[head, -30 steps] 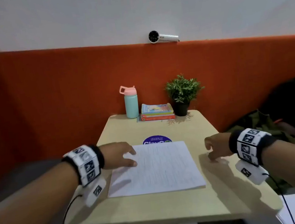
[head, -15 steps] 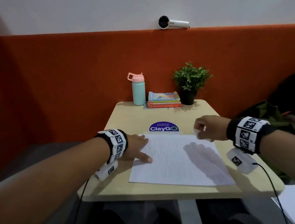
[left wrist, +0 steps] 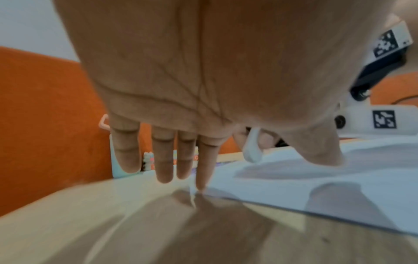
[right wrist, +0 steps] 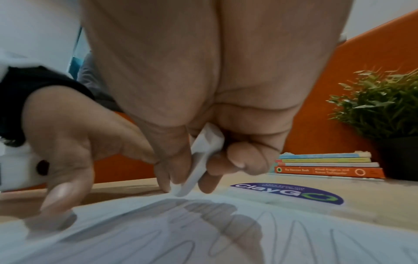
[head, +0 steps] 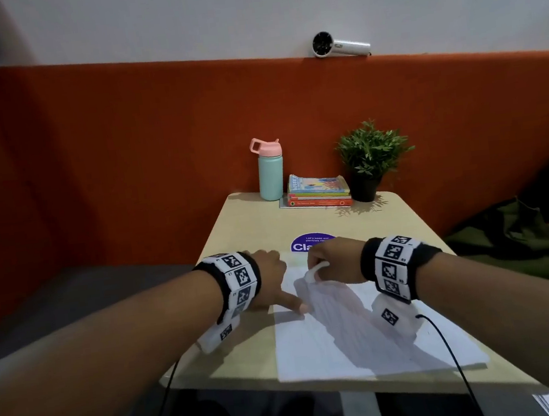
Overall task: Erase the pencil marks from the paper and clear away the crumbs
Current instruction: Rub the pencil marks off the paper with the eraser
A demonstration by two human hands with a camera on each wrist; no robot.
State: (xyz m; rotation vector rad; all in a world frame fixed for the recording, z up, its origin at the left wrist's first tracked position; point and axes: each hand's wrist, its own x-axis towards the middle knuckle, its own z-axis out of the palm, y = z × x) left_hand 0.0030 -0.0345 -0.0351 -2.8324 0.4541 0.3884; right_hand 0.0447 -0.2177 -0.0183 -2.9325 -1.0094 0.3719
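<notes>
A white sheet of paper (head: pixel 350 343) with faint zigzag pencil marks (right wrist: pixel 294 237) lies on the beige table (head: pixel 249 357). My right hand (head: pixel 330 263) pinches a white eraser (head: pixel 313 273) between thumb and fingers, its tip touching the paper's far left part; the eraser (right wrist: pixel 199 167) shows clearly in the right wrist view. My left hand (head: pixel 271 283) lies flat with straight fingers (left wrist: pixel 162 160) on the paper's left edge, thumb pressing the sheet. The eraser (left wrist: pixel 252 148) is also seen past the left thumb.
At the table's far end stand a teal bottle with a pink lid (head: pixel 270 170), a stack of books (head: pixel 319 190) and a potted plant (head: pixel 372 159). A purple ClayGo sticker (head: pixel 304 243) lies just beyond the paper. An orange padded wall (head: pixel 123 156) runs behind.
My right hand has swung left from the table's right side onto the paper's upper left with the eraser. The left hand kept to the paper's left edge. The head view shifted.
</notes>
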